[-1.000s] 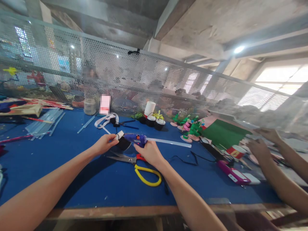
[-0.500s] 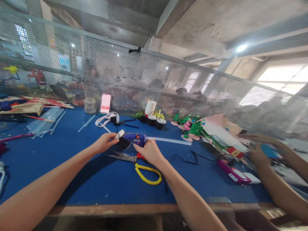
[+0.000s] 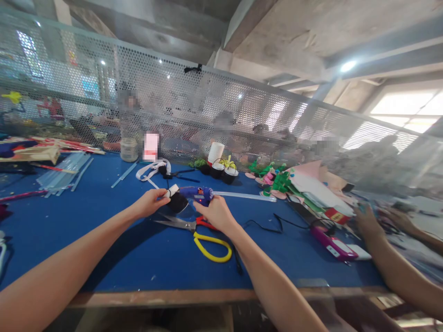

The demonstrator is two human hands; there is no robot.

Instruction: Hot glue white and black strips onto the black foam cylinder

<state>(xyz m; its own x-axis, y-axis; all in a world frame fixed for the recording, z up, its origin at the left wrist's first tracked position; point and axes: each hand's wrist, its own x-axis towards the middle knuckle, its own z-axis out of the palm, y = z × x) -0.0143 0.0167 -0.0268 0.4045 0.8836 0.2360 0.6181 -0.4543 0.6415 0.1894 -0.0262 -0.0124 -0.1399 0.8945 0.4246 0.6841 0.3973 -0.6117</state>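
My left hand [image 3: 152,201] pinches the white band of a small black-and-white bucket [image 3: 178,203], which is tipped over on its side above the blue table. A blue glue gun [image 3: 201,195] is in my right hand [image 3: 217,213], its fingers closed around the handle. The gun's nozzle points left, at the bucket's white band; whether it touches cannot be made out. From its rear a long clear glue stick [image 3: 245,197] sticks out to the right. Just below the gun lie scissors [image 3: 212,249] with red and yellow handles, blades spread.
Small finished-looking buckets [image 3: 230,174] stand at the back beside a white roll [image 3: 216,153]. White ribbon [image 3: 145,173] and more glue sticks [image 3: 64,173] lie left. To the right are green figures [image 3: 281,182], a magenta device [image 3: 332,244] with a cord, and a co-worker's hand [image 3: 368,221].
The glue gun and my right hand have shifted slightly, showing more of the gun's body. My left hand stays on the bucket. The co-worker's hands have moved at the right.
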